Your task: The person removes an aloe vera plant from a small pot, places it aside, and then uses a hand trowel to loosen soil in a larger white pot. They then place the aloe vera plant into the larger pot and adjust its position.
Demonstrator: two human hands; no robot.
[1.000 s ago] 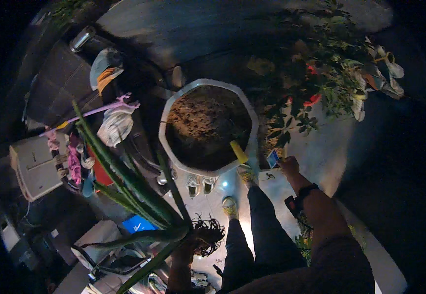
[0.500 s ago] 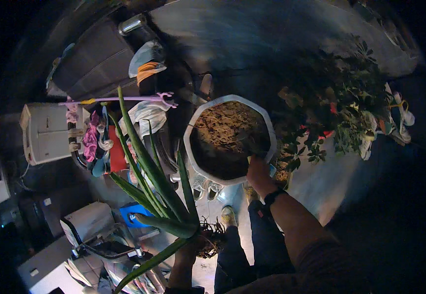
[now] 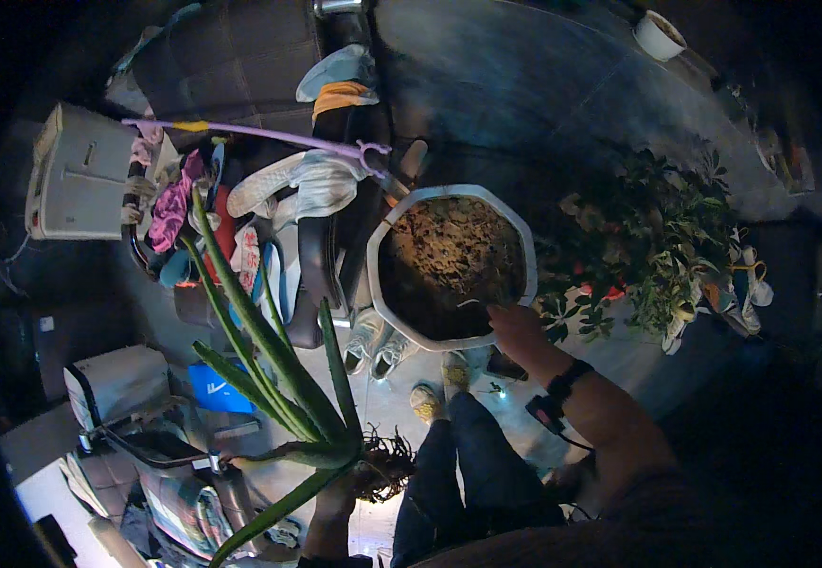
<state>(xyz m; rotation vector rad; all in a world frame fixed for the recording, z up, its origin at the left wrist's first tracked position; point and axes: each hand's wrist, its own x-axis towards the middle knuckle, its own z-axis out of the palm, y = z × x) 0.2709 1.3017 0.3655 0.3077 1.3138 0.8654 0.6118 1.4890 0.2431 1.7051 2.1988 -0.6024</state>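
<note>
My left hand (image 3: 333, 500) is closed round the base of an aloe plant (image 3: 302, 383), whose long green leaves fan out up and to the left. Its bare, tangled roots (image 3: 387, 464) hang out to the right of the hand. In front of me stands a large white many-sided pot (image 3: 380, 284), and brown soil (image 3: 453, 251) fills it. Reaching over the near right rim, my right hand (image 3: 517, 331) has its fingers curled down at the soil. A thin pale strip (image 3: 468, 303) shows by the fingertips; what they grip is hidden.
Leafy potted plants (image 3: 662, 237) crowd the right. Grey shoes (image 3: 378, 343) stand against the pot's near left side. To the left, a chair (image 3: 309, 256) bears clothes and slippers, with a lilac pole (image 3: 259, 133) across it. A blue box (image 3: 220, 388) lies on the floor.
The view has shifted, so the surroundings sit differently in it. My left hand still holds the aloe. My right hand stays at the pot's near right side, and the pale strip now shows beside it.
</note>
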